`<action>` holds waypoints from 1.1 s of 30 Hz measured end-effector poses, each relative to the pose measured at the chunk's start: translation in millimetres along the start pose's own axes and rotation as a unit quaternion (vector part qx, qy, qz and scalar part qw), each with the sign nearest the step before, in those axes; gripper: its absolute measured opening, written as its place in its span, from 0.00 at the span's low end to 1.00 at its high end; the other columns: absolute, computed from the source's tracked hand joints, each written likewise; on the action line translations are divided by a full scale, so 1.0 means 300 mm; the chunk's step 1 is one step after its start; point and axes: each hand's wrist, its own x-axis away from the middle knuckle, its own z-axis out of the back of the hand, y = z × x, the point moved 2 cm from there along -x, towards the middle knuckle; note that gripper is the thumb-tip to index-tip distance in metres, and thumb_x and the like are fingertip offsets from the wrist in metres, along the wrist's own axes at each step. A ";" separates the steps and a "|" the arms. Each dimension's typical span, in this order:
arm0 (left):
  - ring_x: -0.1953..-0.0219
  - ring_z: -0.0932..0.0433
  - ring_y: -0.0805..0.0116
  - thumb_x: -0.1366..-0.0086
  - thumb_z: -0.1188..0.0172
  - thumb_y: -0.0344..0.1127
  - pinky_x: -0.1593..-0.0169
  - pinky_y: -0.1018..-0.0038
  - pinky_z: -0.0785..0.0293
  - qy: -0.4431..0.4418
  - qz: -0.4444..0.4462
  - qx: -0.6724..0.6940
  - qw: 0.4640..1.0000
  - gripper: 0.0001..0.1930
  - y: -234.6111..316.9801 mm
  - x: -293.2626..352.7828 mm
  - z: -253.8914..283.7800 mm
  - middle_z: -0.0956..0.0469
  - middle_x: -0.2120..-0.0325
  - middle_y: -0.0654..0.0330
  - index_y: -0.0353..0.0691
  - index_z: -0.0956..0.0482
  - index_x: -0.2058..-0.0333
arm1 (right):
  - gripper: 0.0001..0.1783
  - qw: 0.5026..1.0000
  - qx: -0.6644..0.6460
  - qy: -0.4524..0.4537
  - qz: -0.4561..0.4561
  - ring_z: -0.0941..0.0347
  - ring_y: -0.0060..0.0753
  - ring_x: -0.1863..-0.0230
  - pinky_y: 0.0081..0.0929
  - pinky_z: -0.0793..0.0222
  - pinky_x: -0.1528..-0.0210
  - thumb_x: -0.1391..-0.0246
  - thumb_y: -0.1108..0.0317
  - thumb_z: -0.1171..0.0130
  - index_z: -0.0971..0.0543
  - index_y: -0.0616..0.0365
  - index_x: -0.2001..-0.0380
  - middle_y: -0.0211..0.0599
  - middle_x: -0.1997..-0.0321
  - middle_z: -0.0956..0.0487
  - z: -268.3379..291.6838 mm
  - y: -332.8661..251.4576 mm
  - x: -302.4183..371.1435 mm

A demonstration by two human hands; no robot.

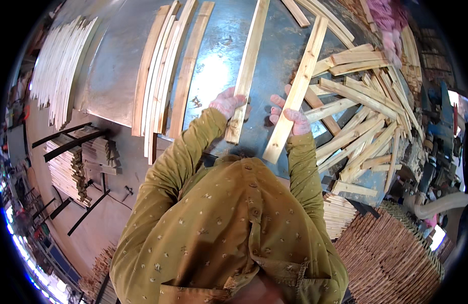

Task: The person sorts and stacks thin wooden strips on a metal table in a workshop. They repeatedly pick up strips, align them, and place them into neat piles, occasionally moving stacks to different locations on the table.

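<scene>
Both of my hands look gloved in pale pink. My left hand (pixel 227 103) is closed round the lower part of a long wooden slat (pixel 250 55), with the thumb on top and fingertips showing at its right edge. In my right hand (pixel 294 120) is a second wooden slat (pixel 304 76), slanting up to the right. The thumb lies over its face, and the fingers come out on its left side. Both slats are above a worn metal tabletop (pixel 218 66), apart from each other.
Several slats (pixel 165 76) lie side by side left of my hands, with a neat row of slats (pixel 64 66) farther left. A loose heap of slats (pixel 365 116) covers the right side. Another person's hand (pixel 392 48) is at the heap's far edge. Stacked wood (pixel 388 253) stands lower right.
</scene>
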 end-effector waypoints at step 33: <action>0.55 0.21 0.42 0.33 0.53 0.38 0.54 0.50 0.24 0.268 0.046 -0.747 0.607 0.34 0.192 0.178 0.415 0.28 0.50 0.38 0.35 0.53 0.32 | 0.43 0.907 0.413 0.085 -0.011 0.27 0.30 0.77 0.31 0.26 0.77 0.47 0.70 0.37 0.48 0.57 0.32 0.39 0.69 0.25 -0.249 0.510 -0.415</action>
